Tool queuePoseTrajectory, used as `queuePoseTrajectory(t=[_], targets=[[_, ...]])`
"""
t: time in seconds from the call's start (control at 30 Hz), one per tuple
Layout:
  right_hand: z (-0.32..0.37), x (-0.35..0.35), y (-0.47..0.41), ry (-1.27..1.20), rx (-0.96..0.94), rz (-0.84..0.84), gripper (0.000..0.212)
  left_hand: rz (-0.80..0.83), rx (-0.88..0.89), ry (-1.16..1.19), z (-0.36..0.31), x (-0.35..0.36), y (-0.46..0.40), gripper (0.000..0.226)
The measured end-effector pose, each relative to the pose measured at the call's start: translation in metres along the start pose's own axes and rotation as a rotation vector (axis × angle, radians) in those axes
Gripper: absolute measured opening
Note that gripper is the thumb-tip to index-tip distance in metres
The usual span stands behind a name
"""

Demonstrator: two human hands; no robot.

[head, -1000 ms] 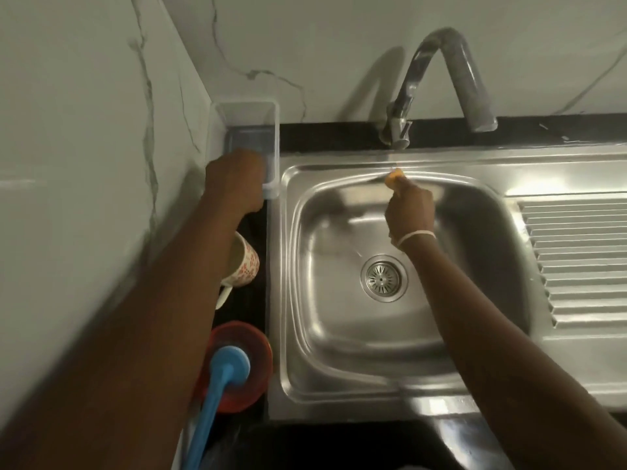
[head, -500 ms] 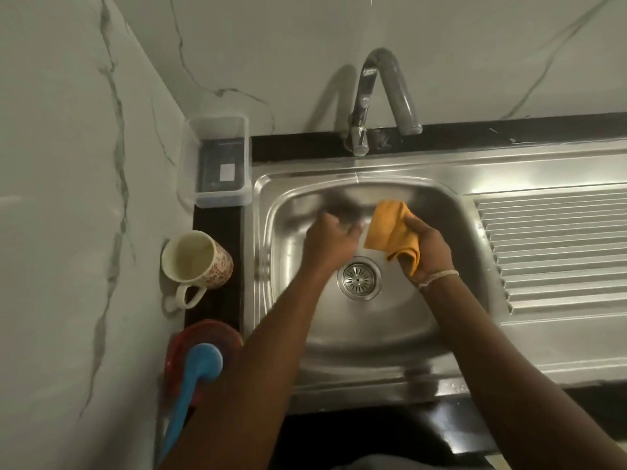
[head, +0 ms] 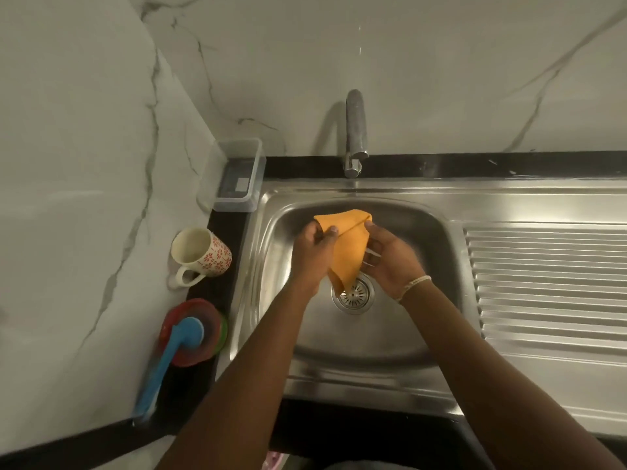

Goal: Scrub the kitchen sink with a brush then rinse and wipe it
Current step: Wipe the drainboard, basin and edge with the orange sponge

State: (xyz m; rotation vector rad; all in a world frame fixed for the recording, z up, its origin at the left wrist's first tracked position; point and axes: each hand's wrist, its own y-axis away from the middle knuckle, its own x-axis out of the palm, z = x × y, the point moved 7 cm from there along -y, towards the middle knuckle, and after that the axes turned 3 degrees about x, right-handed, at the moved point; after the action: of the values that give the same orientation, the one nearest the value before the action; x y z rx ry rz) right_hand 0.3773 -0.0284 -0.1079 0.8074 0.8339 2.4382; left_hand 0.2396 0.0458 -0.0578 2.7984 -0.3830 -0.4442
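An orange cloth (head: 346,247) hangs over the sink (head: 437,212) basin above the drain (head: 354,295), pinched at its top edge by the left hand (head: 310,252) and right hand (head: 393,262). The brush (head: 169,361) lies along the bench's left edge, leaving the basin's front half open.

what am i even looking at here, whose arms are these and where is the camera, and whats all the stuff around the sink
There is no machine here. A person wears a camera on the head, so the single view looks down along that person's own arms at a steel sink set in a dark counter.

The left hand and the right hand both pinch an orange cloth, held up over the basin above the drain.

The tap stands at the back wall; no running water is visible. The ribbed draining board is on the right.

Left of the sink sit a clear plastic box, a flowered mug, and a blue-handled brush lying on a red dish.
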Motion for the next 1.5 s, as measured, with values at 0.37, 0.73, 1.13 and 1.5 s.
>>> queuePoseTrajectory(t=[0.37, 0.73, 1.13, 1.5], targets=[[0.001, 0.067, -0.002, 0.12, 0.024, 0.282, 0.039, -0.034, 0.158, -0.085, -0.03, -0.072, -0.017, 0.024], [0.056, 0.185, -0.028, 0.226, -0.131, 0.256, 0.061, 0.152, 0.17, -0.097, -0.062, -0.152, -0.116, 0.04], [0.085, 0.274, -0.12, 1.037, -0.302, -0.008, 0.062, 0.179, 0.113, -1.041, -0.078, -0.182, -0.225, 0.071], [0.072, 0.328, -0.142, 1.727, -0.538, 0.019, 0.019, 0.012, 0.062, -1.082, -0.059, -0.179, -0.251, 0.05]])
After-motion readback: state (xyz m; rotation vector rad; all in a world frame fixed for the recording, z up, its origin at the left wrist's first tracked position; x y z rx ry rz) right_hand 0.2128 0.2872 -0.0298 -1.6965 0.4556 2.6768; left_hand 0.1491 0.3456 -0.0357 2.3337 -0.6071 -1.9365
